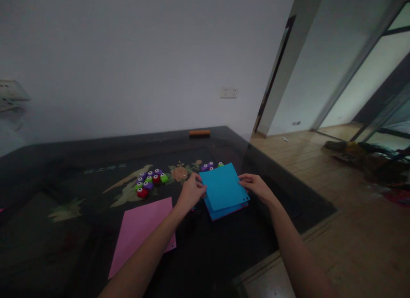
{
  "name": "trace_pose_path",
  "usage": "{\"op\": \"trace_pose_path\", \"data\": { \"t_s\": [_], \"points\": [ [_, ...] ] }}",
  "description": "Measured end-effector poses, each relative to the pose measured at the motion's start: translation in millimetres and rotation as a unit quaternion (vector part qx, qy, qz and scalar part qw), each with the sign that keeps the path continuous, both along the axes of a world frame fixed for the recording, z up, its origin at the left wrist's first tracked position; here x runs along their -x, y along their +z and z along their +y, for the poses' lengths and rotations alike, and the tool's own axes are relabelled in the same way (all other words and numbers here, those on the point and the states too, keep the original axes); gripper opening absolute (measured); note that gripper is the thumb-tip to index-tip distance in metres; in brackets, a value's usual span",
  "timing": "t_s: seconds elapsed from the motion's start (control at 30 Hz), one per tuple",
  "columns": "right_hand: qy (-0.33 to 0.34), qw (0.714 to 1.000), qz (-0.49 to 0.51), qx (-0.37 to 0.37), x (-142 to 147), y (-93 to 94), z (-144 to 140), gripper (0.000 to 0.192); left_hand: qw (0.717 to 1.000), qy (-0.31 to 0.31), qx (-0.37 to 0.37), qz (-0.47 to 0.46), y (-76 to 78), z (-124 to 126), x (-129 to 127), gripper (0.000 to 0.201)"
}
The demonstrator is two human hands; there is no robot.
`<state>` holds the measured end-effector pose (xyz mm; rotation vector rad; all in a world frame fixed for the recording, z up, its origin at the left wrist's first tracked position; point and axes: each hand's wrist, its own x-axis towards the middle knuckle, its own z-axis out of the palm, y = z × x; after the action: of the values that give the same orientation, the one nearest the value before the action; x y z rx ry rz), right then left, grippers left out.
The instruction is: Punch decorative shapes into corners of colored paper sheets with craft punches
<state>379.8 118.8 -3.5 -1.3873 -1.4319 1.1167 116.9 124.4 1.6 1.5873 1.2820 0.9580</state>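
Blue sheets of paper (223,189) lie in a small stack on the dark tabletop (48,169), a red sheet barely showing beneath. The left hand (191,192) pinches the stack's left edge, its fingertips hidden; the right hand (256,187) grips the right edge. Left of the stack lies a pink sheet (141,231), partly covered by the forearm; behind it, small coloured punches (150,181), blurred. Wooden floor (336,195) spreads right.

dim room | daylight from right (doorway) | edges warped, soft
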Motion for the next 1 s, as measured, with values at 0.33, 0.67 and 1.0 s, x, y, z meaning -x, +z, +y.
{"op": "trace_pose_path", "data": {
  "t_s": [0.33, 0.67, 1.0],
  "points": [
    [0.027, 0.996, -0.072, 0.035, -2.9, -6.9, 2.7, 0.03, 0.988, -0.038, 0.005, 0.147, -16.2, -7.4, 2.4, 0.018],
    [0.032, 0.992, -0.118, 0.041, 1.7, -12.5, 4.3, 0.022, 0.975, -0.068, 0.006, 0.212, -20.2, -3.9, 2.7, 0.012],
    [0.019, 0.987, -0.159, 0.026, 4.5, -16.9, 5.5, 0.019, 0.963, -0.073, -0.018, 0.257, -19.2, -3.4, 4.2, 0.005]
  ]
}}
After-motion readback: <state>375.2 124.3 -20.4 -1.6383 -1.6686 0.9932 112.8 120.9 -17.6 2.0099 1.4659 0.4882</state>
